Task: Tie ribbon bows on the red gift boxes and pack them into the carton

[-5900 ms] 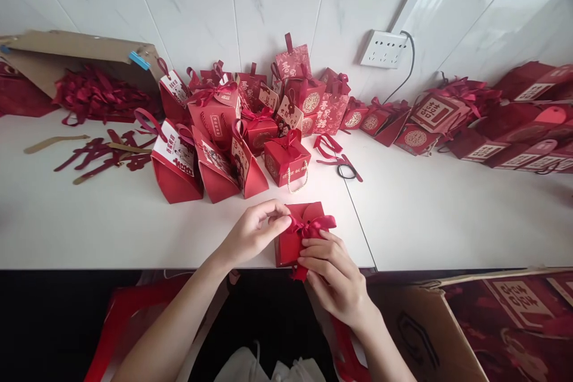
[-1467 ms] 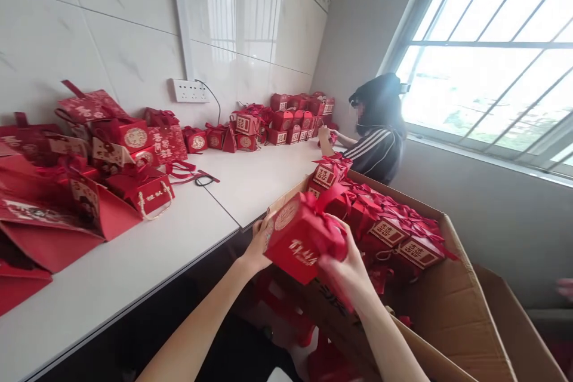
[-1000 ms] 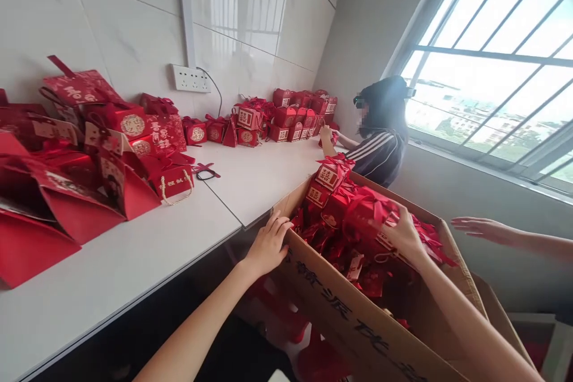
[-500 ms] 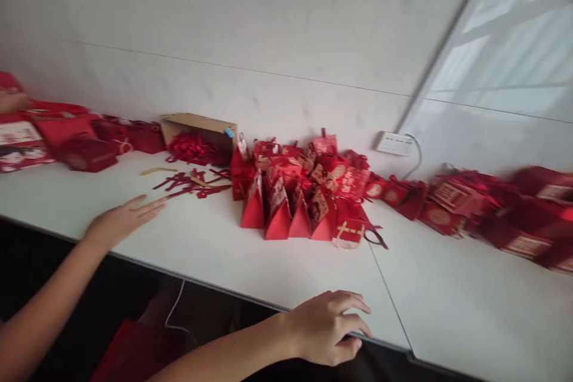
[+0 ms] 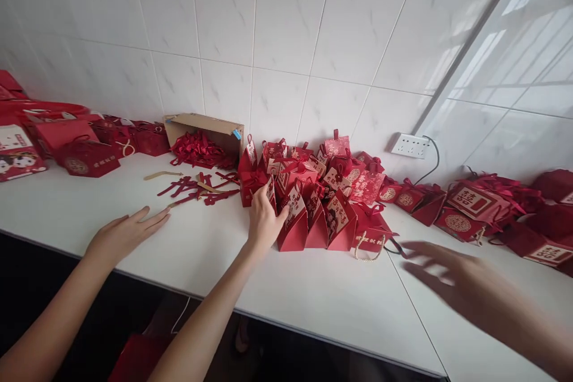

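My left hand [image 5: 264, 221] reaches over the front row of red paper gift boxes and closes around the leftmost one [image 5: 271, 190], fingers on its left and thumb on its right. Most of that box is hidden behind the hand. Beside it, peaked red gift boxes [image 5: 293, 230] stand in a row. My right hand [image 5: 452, 268], blurred, hovers over the counter at the right with fingers stretched out and nothing in them. Near its fingertips are a dark loop [image 5: 394, 246] and a red box with a cord handle [image 5: 370, 236].
Another person's hand [image 5: 128, 236] rests on the white counter [image 5: 215, 245] at left, near loose red ribbons [image 5: 197, 188]. A cardboard box [image 5: 203, 122] holds more ribbons. A power strip [image 5: 409, 146] is by the wall. More red boxes [image 5: 478, 203] are piled right.
My left hand has moved from the counter's front edge up to the leftmost front gift box and closed on it. My right hand has come into view from the right.
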The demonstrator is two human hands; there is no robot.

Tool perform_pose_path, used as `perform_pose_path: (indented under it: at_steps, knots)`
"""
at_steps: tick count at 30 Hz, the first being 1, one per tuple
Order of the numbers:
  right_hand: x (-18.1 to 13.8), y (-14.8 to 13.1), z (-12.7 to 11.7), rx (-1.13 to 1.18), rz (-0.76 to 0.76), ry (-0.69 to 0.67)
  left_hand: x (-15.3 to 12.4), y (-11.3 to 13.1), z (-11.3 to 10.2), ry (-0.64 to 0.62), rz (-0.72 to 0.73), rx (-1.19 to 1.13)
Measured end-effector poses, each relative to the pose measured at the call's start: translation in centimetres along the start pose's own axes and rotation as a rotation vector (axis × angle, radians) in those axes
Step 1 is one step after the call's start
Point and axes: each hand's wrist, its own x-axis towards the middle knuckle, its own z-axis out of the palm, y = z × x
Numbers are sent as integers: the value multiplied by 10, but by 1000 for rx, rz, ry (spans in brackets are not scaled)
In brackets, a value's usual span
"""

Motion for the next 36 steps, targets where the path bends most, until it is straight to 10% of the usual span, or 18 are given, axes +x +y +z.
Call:
perform_pose_path:
  at_steps: [2, 6, 10, 16, 20, 28, 36]
  knots:
    - [25, -46, 14, 12, -132, -227, -6, 15, 35, 58, -55, 23]
    - [70, -122, 54, 2, -128, -117, -12, 49, 100, 10, -89, 34]
    - [66, -148, 83, 360, -283, 59, -21, 47, 82, 54, -122, 80]
    - [28, -152, 110, 757, -335, -34, -61, 48, 39, -133, -43, -21]
    - [10, -145, 115, 875, -212, -109, -68, 65, 57, -252, -28, -74]
    - [-22, -109, 95, 759, -18, 247, -87, 104, 112, -270, 98, -276]
    - [-28, -81, 75, 731, -100, 257, -54, 130, 110, -563, 138, -311]
